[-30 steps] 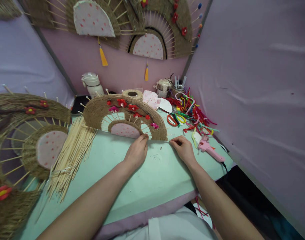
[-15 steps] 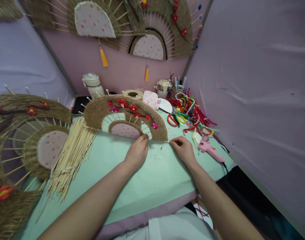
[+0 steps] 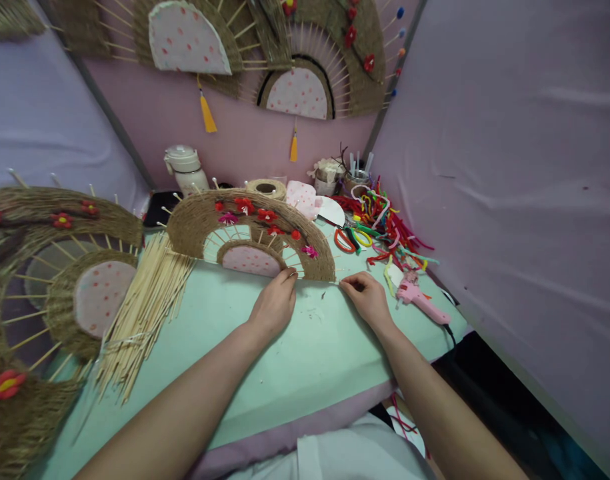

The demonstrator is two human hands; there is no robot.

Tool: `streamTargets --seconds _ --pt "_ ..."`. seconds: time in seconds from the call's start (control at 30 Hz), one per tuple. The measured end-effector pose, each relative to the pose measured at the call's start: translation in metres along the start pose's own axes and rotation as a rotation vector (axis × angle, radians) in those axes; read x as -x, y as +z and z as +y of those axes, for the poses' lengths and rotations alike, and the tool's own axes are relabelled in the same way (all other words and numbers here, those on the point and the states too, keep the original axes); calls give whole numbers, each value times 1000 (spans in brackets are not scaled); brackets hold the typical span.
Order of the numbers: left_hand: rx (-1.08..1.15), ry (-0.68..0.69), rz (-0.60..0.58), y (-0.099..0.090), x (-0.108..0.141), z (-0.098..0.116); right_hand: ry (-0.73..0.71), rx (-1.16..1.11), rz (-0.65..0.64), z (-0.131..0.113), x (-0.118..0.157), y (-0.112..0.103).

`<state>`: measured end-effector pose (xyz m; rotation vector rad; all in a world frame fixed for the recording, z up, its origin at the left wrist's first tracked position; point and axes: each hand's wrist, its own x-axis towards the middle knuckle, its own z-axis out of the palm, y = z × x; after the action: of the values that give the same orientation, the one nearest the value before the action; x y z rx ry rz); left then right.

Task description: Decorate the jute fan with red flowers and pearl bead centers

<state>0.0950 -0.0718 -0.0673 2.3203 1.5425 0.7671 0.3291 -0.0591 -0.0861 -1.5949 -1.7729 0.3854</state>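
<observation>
A half-round fan (image 3: 189,230) of brown twine woven over thin sticks leans up from the table, with red and magenta flowers on its band and a pink spotted half-disc (image 3: 251,261) at its base. My left hand (image 3: 275,303) pinches the fan's lower edge just right of that half-disc. At the fan's right corner, the fingertips of my right hand (image 3: 367,297) are closed on the end of a thin stick (image 3: 339,281) sticking out of the band. White-tipped stick ends poke out along the fan's upper left rim.
A bundle of thin sticks (image 3: 142,313) and a larger woven fan (image 3: 65,273) lie at left. To the right are a pink glue gun (image 3: 422,301), scissors (image 3: 347,240) and tangled pipe cleaners (image 3: 392,223). A white bottle (image 3: 186,170) and twine roll (image 3: 265,189) stand behind.
</observation>
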Motion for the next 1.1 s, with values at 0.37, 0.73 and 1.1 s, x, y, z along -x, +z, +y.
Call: streamTargets --seconds 0.37,0.73,1.1 --pt "-6 5 -3 1 0 -1 75 -87 45 -2 0 1" --pt "-25 33 73 -7 9 4 99 -187 158 -10 2 -2" --pt "56 -49 237 -34 11 -4 -129 -312 312 -29 12 -7"
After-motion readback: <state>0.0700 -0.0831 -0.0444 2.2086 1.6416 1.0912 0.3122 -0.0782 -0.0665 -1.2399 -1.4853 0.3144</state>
